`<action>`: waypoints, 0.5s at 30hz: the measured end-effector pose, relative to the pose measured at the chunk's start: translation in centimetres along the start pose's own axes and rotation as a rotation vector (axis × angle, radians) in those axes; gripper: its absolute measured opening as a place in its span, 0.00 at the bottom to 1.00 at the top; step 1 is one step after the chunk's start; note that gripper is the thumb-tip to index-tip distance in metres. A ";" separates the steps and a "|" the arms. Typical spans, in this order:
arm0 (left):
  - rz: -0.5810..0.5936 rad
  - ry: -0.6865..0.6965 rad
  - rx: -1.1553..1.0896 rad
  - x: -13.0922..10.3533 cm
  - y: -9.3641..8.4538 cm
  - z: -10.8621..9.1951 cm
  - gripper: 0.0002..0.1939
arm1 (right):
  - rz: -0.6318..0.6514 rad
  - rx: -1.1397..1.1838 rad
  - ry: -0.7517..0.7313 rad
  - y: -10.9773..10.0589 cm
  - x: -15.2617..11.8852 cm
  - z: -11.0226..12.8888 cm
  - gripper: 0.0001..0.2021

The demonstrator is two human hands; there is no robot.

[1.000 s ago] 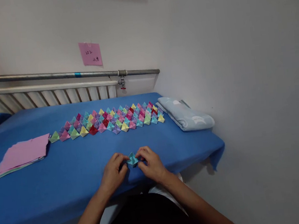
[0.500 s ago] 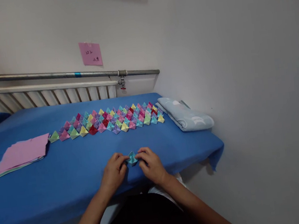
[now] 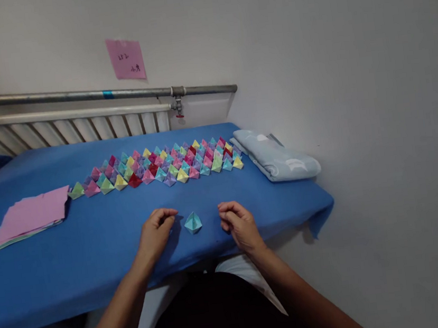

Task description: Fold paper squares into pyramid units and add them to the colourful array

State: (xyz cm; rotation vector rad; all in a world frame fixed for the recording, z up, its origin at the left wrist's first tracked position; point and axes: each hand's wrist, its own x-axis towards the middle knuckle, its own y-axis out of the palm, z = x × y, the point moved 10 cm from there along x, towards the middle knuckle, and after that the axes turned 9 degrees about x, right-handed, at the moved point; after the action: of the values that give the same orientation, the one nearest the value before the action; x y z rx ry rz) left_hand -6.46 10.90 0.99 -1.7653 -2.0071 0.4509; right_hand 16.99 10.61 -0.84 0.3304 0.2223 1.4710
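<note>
A small light-blue folded paper boat sits by itself on the blue cloth, near the front edge. To its left is my left hand, empty, with index finger and thumb slightly apart and not touching the boat. My right hand hovers to the boat's right, holding nothing, its fingers loosely curled and a small gap between thumb and index finger. Farther back, several rows of similar folded boats in pink, green, yellow, red, purple and blue stand packed side by side.
A stack of coloured paper sheets, pink on top, lies at the left. On the right, a folded pale-blue blanket rests against the wall. A pipe and a white radiator run behind the blue-covered surface.
Both my hands have let go of the light-blue paper boat and drawn apart, left hand leftward, right hand rightward. The boat stays on the cloth. The view has tilted slightly down.
</note>
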 end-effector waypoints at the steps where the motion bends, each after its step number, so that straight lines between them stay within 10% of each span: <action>1: 0.020 -0.035 -0.005 0.5 0.1 0.4 0.12 | -0.009 0.010 0.022 -0.2 -0.1 -0.1 0.06; 9: 0.157 -0.202 -0.060 4.4 -1.3 1.3 0.13 | -0.036 -0.029 0.174 -1.2 2.1 -0.6 0.07; 15: 0.223 -0.086 -0.210 10.4 -0.3 -4.1 0.13 | -0.030 -0.108 0.182 -0.9 5.2 -0.6 0.07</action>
State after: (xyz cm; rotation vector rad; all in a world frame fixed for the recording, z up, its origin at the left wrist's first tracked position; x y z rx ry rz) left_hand -5.60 20.98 5.71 -2.1457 -1.9849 0.4026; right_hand 18.16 15.80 -1.41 0.1051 0.2907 1.4784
